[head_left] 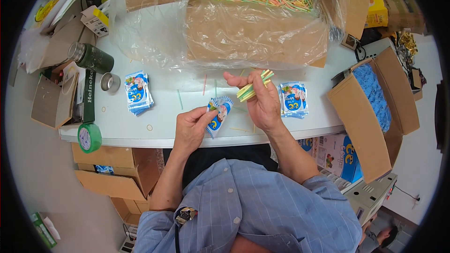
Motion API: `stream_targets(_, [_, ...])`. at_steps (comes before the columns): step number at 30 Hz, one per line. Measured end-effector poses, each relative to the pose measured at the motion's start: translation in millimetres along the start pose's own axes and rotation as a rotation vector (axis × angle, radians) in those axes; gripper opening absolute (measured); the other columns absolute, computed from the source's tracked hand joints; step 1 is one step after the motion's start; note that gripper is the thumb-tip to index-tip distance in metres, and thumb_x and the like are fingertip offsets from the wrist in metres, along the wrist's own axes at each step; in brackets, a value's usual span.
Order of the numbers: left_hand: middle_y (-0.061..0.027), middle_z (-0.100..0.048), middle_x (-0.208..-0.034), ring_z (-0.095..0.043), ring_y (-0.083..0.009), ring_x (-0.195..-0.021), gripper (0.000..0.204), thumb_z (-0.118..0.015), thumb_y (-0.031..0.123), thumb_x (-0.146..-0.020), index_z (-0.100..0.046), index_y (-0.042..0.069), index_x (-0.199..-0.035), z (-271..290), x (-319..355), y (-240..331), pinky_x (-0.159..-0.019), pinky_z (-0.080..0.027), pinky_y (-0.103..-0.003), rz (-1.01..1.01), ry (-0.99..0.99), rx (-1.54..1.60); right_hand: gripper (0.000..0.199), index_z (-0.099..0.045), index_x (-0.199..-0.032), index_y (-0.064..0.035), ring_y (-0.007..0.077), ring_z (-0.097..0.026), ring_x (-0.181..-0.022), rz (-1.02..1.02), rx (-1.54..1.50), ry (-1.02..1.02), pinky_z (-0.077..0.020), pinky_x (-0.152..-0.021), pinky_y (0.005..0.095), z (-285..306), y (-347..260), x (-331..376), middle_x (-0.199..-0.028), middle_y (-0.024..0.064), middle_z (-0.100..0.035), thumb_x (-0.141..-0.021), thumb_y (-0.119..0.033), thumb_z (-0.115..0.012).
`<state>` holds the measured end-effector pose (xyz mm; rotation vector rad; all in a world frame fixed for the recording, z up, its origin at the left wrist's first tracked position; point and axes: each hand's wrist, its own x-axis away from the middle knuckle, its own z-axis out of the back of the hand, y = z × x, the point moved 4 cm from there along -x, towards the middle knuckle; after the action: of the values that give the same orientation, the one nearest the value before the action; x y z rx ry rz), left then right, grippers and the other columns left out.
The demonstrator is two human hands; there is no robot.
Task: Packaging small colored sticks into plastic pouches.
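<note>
My left hand [191,126] pinches a small blue-and-white printed packet [219,116] just above the table's near edge. To its right, my right hand [263,100] grips a bundle of thin yellow, green and pink sticks [255,85], its index finger stretched out to the left. Similar packets lie in a pile [138,91] to the left and another pile [294,99] beside my right wrist. A few loose sticks, one pink stick [205,85] among them, lie between my hands and the box. Whether the packet's mouth is open cannot be made out.
A plastic-lined cardboard box [258,33] full of coloured sticks stands at the back. On the left are a green bottle [96,59], a metal cup [110,82] and green tape [89,137]. An open carton [370,150] holding blue packets [372,94] is on the right.
</note>
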<state>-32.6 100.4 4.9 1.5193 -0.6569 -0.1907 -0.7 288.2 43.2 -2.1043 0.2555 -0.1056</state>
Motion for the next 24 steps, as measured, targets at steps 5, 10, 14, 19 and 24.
stream_targets(5, [-0.0049,-0.072,-0.086,-0.061,-0.0059,-0.078,0.021,-0.067,0.012,-0.093,-0.072,-0.004,-0.106,-8,3,4,-0.071,-0.051,-0.022,-0.016,-0.078,0.013,0.025,-0.046,-0.103,-0.008,0.0385,-0.045,-0.133,0.063,-0.104,-0.067,-0.0268,-0.114,0.0498,-17,-5,-3,-0.115,0.0217,-0.066,-0.107,-0.03,-0.035])
stream_targets(10, [-0.0049,-0.073,-0.088,-0.061,-0.0059,-0.079,0.021,-0.067,0.012,-0.093,-0.072,-0.003,-0.106,-11,3,5,-0.071,-0.051,-0.022,0.012,-0.124,0.008,0.023,-0.046,-0.105,-0.0085,0.0385,-0.046,-0.133,0.057,-0.066,-0.106,-0.0277,-0.113,0.0505,-18,2,0,-0.114,0.021,-0.067,-0.107,-0.03,-0.037])
stream_targets(14, [-0.0054,-0.072,-0.091,-0.062,-0.0062,-0.079,0.022,-0.067,0.01,-0.093,-0.071,-0.004,-0.11,-11,3,1,-0.072,-0.051,-0.021,0.005,-0.142,-0.027,0.022,-0.045,-0.105,-0.0086,0.0379,-0.047,-0.132,0.049,-0.009,-0.139,-0.0285,-0.113,0.0508,-16,8,0,-0.112,0.0199,-0.067,-0.107,-0.029,-0.037])
stream_targets(19, [-0.0064,-0.072,-0.093,-0.064,-0.0072,-0.082,0.023,-0.067,0.01,-0.093,-0.069,-0.004,-0.111,-12,2,0,-0.074,-0.052,-0.022,-0.009,-0.131,-0.004,0.023,-0.047,-0.102,-0.008,0.0366,-0.047,-0.133,0.007,0.031,-0.146,-0.0318,-0.111,0.0497,-13,12,5,-0.112,0.0192,-0.068,-0.106,-0.029,-0.039])
stream_targets(24, [-0.0083,-0.072,-0.097,-0.066,-0.0095,-0.086,0.025,-0.067,0.006,-0.092,-0.067,-0.005,-0.115,-13,1,-6,-0.077,-0.053,-0.023,-0.012,-0.064,0.042,0.026,-0.051,-0.099,-0.0063,0.0355,-0.047,-0.133,-0.106,0.127,-0.188,-0.0341,-0.11,0.0473,-17,17,4,-0.116,0.0207,-0.066,-0.106,-0.03,-0.042])
